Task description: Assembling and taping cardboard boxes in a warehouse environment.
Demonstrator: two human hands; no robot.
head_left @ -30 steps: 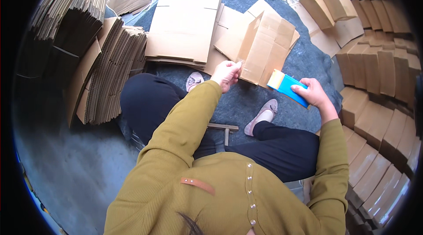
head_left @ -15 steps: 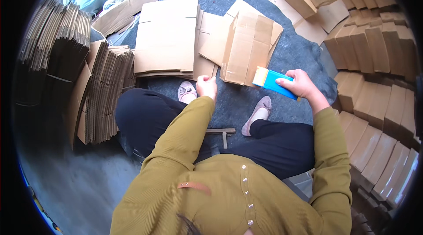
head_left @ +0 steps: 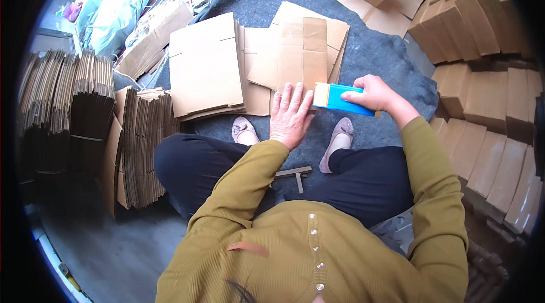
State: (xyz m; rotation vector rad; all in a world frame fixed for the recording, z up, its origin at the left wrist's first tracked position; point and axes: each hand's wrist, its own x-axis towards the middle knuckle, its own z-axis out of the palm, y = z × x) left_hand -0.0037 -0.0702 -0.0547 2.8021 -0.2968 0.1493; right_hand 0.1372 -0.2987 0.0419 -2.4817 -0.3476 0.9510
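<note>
A brown cardboard box (head_left: pixel 302 47) with a strip of tape along its upper face lies on flat cardboard in front of me. My left hand (head_left: pixel 291 116) is stretched out palm down, its fingertips resting on the box's near edge. In my right hand (head_left: pixel 372 95) is a blue hand-held tape dispenser (head_left: pixel 351 107), gripped with the thumb on top. Its yellowish front end meets the box's near right corner, close to my left fingers. Left of the box lies a stack of flattened cartons (head_left: pixel 206 67).
Bundles of folded cardboard (head_left: pixel 145 144) stand on the left. Rows of closed boxes (head_left: pixel 488 95) are piled along the right side. A dark grey cloth (head_left: pixel 374 59) covers the floor, my feet on it. Plastic bags (head_left: pixel 116 16) lie at the far left.
My left hand has gone from closed fingers to spread fingers laid on the box. My right hand has brought the tape dispenser left against the box. The box now sits straighter.
</note>
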